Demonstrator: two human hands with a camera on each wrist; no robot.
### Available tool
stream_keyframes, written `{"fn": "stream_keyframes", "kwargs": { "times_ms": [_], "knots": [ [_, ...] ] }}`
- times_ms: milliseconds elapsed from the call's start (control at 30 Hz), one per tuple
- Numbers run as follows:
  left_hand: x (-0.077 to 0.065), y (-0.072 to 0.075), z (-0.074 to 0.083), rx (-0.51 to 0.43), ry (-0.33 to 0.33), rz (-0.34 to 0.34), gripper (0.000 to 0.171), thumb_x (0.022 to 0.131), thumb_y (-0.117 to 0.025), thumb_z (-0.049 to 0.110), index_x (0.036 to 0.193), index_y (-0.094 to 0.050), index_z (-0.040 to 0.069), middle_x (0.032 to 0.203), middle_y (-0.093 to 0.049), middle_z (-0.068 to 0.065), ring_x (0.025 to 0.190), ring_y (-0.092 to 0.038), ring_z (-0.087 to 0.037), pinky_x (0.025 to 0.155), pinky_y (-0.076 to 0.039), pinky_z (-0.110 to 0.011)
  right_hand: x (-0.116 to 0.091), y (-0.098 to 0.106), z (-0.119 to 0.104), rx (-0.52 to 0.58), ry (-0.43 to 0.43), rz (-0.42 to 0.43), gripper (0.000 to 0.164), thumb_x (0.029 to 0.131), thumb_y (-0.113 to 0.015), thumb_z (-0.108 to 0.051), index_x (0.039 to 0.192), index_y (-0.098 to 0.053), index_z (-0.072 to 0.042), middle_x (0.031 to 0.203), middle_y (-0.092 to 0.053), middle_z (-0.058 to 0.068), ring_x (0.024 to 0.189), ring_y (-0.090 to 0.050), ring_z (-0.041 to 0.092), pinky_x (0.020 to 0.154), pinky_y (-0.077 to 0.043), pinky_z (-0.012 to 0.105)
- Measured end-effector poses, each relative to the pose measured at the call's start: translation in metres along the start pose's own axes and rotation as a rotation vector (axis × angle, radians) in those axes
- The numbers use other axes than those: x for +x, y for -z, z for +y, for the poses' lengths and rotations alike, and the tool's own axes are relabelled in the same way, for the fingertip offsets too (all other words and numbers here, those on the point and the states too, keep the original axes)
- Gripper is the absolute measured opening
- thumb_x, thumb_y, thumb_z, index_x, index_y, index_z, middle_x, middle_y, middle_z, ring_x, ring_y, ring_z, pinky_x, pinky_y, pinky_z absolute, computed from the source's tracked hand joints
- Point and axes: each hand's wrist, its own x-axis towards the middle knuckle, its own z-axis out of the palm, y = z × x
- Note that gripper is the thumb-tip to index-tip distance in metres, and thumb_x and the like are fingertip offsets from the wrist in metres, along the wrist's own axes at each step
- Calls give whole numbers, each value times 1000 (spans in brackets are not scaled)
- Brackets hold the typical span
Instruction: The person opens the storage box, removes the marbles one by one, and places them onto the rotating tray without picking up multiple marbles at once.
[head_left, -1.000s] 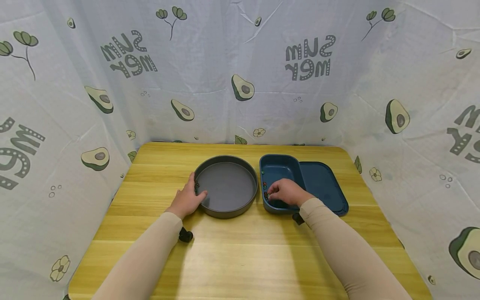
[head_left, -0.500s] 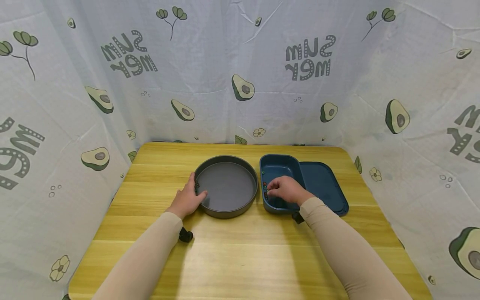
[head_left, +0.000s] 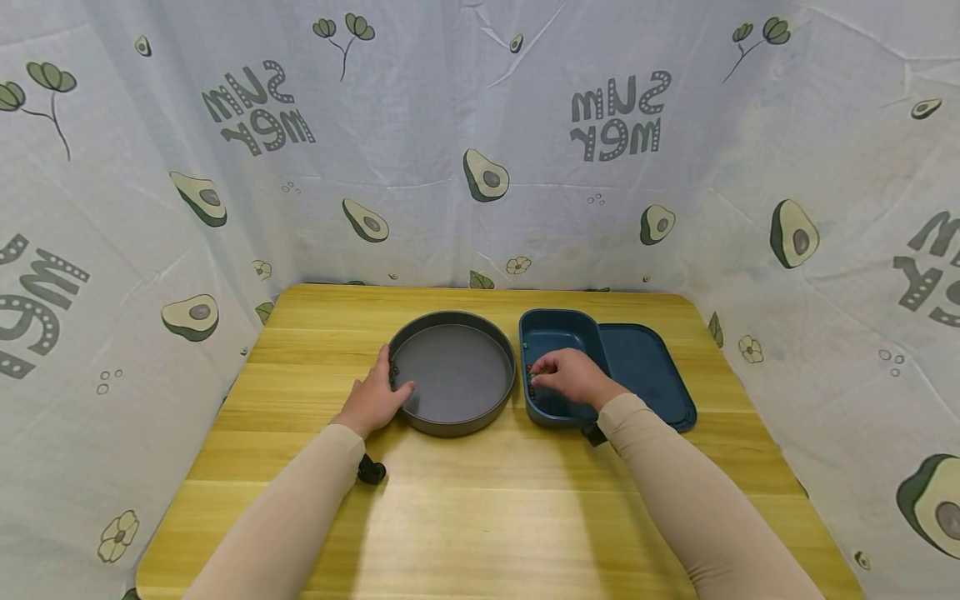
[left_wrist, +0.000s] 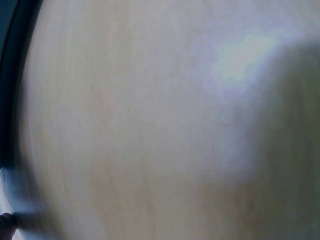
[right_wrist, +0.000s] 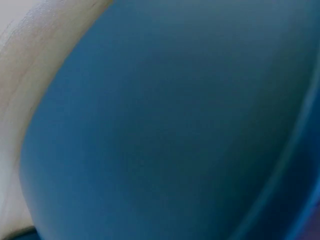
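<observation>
A round dark grey pan (head_left: 453,375) sits mid-table. My left hand (head_left: 375,396) rests at its left rim, fingers straight along the side and thumb reaching over the edge. Several small dark beads (head_left: 393,371) lie in the pan beside that hand. To the right, my right hand (head_left: 572,375) reaches into a deep blue box (head_left: 561,321), thumb and forefinger pinched together around a small bead mostly hidden by the fingertips. Several tiny coloured beads line the box's left wall, among them a green bead (head_left: 526,345). The right wrist view shows only the blue box wall (right_wrist: 160,120), blurred.
A flat blue lid (head_left: 648,375) lies against the right side of the box. Both stand on a wooden table (head_left: 480,508), with a printed curtain (head_left: 427,108) hanging behind. A black wrist camera (head_left: 371,472) hangs under the left wrist.
My right hand has shifted slightly away from me and left along the bead row, fingertips still together. The left hand and the pan have stayed put.
</observation>
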Motion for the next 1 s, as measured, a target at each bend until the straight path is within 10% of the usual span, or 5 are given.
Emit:
{"fn": "stream_keyframes", "kwargs": {
  "times_ms": [1000],
  "knots": [
    [-1,1,2,5,5,-6,100,105,-58,49,170,8,11,178,-9,-16,161,-24,-41,127,-6,-73,8,-9,-18,53,54,74,23,101,-72,-24,118,-78,-10,100,-74,3,90,-65,17,82,-59,38]
  ]
}}
